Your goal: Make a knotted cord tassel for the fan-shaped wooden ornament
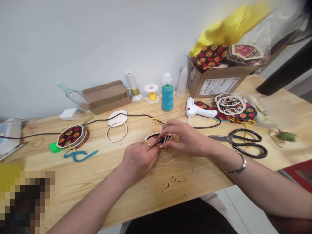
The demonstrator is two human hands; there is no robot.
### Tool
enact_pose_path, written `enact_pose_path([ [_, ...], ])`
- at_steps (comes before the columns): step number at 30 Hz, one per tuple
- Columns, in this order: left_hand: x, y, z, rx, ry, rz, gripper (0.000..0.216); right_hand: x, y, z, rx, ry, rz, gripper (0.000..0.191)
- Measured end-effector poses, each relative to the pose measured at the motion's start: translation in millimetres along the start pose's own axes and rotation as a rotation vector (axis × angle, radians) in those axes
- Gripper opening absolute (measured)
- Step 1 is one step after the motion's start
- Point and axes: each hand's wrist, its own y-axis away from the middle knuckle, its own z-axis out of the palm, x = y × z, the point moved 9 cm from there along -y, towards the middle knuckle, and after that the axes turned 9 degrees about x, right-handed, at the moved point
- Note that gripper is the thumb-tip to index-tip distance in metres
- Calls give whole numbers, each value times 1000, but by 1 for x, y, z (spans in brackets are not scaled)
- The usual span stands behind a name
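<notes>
A small ornament (152, 134) with dark fabric, a pale wooden rim and a cut-out lattice piece (168, 138) lies on the table between my hands. From its top runs a yellow cord loop (154, 124). My left hand (141, 157), with a ring on one finger, grips the ornament's near left side, fingers closed over the fabric. At its right side my right hand (186, 138) pinches the edge by the lattice, thumb and fingers closed. My fingers cover much of the ornament. Dark scraps (173, 179) are scattered just in front of it.
Black-handled scissors (251, 143) lie right, below a white glue gun (201, 110). Behind are a blue thread cone (167, 98) and a cardboard box (216, 81) of fabric pieces. Left are a wooden ring (117, 141), a patterned stack (71, 136) and a black cable (138, 115).
</notes>
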Motion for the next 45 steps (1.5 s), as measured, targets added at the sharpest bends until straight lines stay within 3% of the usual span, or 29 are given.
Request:
enact_pose_path([
  [4, -3, 2, 1, -9, 44, -8, 20, -3, 10, -4, 22, 191, 209, 12],
  [8, -5, 3, 1, -43, 66, -16, 22, -14, 29, 21, -31, 384, 232, 14],
  [16, -7, 3, 0, -93, 112, -57, 20, -25, 47, 49, 314, 635, 226, 8],
  [22, -10, 4, 1, -80, 128, -88, 20, -31, 46, 47, 442, 801, 226, 14],
  [45, -11, 5, 3, -112, 99, -110, 20, -28, 52, 46, 405, 771, 233, 15],
])
